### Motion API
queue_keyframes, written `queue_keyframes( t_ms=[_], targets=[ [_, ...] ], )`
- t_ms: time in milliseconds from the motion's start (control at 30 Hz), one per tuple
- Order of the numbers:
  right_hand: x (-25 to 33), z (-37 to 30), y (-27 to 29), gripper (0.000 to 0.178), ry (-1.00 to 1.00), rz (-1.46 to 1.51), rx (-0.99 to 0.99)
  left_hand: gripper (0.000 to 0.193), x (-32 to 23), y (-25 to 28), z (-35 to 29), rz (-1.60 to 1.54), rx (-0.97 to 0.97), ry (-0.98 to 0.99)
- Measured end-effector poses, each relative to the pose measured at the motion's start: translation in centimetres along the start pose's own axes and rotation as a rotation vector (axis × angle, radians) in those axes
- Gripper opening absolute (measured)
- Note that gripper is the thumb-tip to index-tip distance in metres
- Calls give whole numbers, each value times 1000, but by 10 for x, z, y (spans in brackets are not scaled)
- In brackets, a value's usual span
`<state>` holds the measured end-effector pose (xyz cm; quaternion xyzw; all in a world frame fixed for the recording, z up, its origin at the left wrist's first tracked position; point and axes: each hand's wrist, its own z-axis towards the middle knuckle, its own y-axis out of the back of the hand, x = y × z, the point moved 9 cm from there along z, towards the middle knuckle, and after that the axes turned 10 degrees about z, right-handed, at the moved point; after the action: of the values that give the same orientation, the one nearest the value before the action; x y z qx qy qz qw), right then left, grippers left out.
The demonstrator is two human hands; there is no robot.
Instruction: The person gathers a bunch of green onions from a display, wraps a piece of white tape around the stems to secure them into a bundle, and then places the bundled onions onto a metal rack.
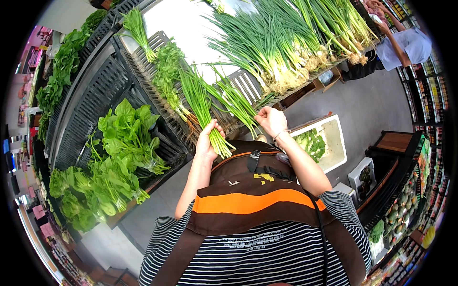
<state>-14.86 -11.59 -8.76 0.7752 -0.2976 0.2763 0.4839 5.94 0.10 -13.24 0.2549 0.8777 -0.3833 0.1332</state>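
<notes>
A bunch of garlic chives lies in my left hand, its fingers wrapped round the pale cut ends and the green tips pointing away over the display rack. My right hand has its thumb and fingertips pinched together at the edge of a looser bunch of chives on the rack's front edge. Whether a stalk sits in that pinch is too small to make out. Beside the held bunch, to the left, rests coriander with brownish roots. A smaller chive bunch lies farther back.
Rooted spring onions fill the rack's far right. Leafy greens occupy black crates at left. A white foam box holding leaves stands on the floor at right. Another person is at the upper right.
</notes>
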Motion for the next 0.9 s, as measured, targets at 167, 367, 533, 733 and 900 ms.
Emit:
queue_keyframes(
  t_ms=[167, 367, 533, 733, 900],
  targets=[
    [8, 2, 9, 25, 6, 122, -13, 10, 2, -1, 0, -18, -6, 7],
    [0, 4, -3, 17, -28, 599, 46, 10, 6, -8, 1, -13, -14, 16],
    [28, -20, -16, 13, -61, 996, 172, 8, 13, -11, -1, -45, -30, 62],
    [25, -33, -54, 16, -98, 1021, 256, 18, 17, -27, -8, 13, 31, 80],
    [19, -39, -79, 19, -194, 1030, 322, 15, 24, -23, -5, 77, 100, 82]
  ],
)
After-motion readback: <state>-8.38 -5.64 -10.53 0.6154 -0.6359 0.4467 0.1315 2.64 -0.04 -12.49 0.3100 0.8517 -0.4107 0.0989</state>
